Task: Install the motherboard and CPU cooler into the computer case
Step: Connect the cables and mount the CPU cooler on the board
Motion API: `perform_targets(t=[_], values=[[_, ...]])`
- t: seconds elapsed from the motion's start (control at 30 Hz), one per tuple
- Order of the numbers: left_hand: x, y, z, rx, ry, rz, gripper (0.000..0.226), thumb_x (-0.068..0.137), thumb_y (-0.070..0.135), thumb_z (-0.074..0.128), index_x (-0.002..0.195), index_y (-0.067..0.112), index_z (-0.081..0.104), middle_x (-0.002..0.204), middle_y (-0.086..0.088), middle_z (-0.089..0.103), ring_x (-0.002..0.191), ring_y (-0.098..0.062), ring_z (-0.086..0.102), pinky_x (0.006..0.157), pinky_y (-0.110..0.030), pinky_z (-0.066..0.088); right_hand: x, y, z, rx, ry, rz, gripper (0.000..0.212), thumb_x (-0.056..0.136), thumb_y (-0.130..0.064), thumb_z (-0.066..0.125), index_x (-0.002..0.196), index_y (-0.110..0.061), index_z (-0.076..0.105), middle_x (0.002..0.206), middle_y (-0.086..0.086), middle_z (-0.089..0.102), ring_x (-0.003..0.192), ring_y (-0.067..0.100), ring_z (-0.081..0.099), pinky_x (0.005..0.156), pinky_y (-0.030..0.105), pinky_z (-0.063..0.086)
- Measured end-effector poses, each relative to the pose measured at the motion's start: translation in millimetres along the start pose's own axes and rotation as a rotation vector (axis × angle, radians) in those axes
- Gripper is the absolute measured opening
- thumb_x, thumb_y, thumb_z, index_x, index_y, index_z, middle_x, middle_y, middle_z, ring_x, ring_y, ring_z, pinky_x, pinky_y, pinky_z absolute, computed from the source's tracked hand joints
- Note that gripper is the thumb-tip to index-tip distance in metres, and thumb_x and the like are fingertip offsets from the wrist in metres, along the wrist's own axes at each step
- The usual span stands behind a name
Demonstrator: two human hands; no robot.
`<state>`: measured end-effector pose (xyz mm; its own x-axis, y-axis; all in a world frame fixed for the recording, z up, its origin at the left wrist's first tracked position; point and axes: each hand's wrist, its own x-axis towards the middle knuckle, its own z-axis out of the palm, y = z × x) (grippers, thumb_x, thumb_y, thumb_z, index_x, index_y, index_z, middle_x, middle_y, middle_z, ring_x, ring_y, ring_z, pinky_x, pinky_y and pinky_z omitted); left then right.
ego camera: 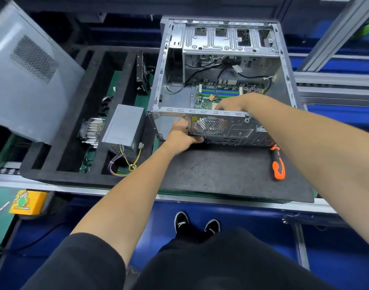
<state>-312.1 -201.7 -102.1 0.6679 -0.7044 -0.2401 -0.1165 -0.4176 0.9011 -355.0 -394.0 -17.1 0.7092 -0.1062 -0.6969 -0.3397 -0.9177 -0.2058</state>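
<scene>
An open silver computer case (173,65) lies on its side on the dark mat. The green motherboard (227,92) sits inside on the case floor, with black cables trailing over it. My left hand (182,132) grips the near rear panel of the case beside its fan grille (210,125). My right hand (231,104) reaches over that panel down onto the motherboard; its fingertips are hidden behind the panel rim. The finned CPU cooler (91,130) lies in the black foam tray at the left.
A grey power supply (125,126) with loose wires stands in the foam tray (60,155). The case's grey side panel (26,72) leans at the far left. An orange-handled screwdriver (278,164) lies on the mat (217,172) at right. A yellow button box (28,201) sits below left.
</scene>
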Motion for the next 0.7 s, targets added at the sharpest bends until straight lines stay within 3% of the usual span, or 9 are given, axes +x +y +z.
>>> perform_targets(t=[0.17,0.27,0.4,0.57,0.7], values=[[0,-4,1,0.052,0.02,0.039,0.035,0.066,0.004,0.083,0.098,0.005,0.07,0.11,-0.021,0.063,0.114,-0.033,0.053,0.096,-0.042,0.048,-1,-4,1,-0.007,0.017,0.001,0.033,0.097,0.002,0.046,0.128,0.003,0.055,0.129,0.02,0.057,0.118,0.034,0.053,0.098,0.041,0.04],[-1,-1,-6,-0.013,-0.008,0.044,0.032,0.059,0.001,0.086,0.085,0.014,0.072,0.096,-0.009,0.069,0.095,-0.02,0.062,0.089,-0.038,0.053,-1,-4,1,-0.012,0.01,0.005,0.033,0.097,0.003,0.042,0.128,0.004,0.054,0.132,0.02,0.055,0.12,0.033,0.052,0.101,0.043,0.039],[-1,0,-7,-0.064,-0.027,0.088,0.041,0.054,-0.005,0.087,0.088,0.013,0.073,0.088,-0.004,0.07,0.082,-0.008,0.064,0.083,-0.031,0.054,-2,-4,0,-0.012,0.002,0.005,0.036,0.096,0.006,0.039,0.13,0.002,0.052,0.134,0.018,0.053,0.121,0.032,0.051,0.104,0.044,0.038],[-3,0,-3,-0.073,-0.013,0.018,0.031,0.057,0.006,0.089,0.08,0.017,0.071,0.092,-0.008,0.073,0.089,-0.017,0.069,0.084,-0.031,0.055,-8,-3,-1,0.017,0.0,-0.002,0.04,0.095,0.007,0.038,0.131,-0.002,0.053,0.137,0.015,0.052,0.12,0.029,0.051,0.103,0.043,0.039],[-1,1,-5,-0.14,-0.022,0.003,0.035,0.056,-0.005,0.087,0.083,0.01,0.072,0.098,-0.018,0.07,0.097,-0.03,0.066,0.087,-0.045,0.054,-13,-1,-2,0.045,0.001,0.009,0.043,0.096,0.004,0.039,0.136,-0.006,0.053,0.146,0.01,0.045,0.126,0.025,0.047,0.106,0.041,0.037]])
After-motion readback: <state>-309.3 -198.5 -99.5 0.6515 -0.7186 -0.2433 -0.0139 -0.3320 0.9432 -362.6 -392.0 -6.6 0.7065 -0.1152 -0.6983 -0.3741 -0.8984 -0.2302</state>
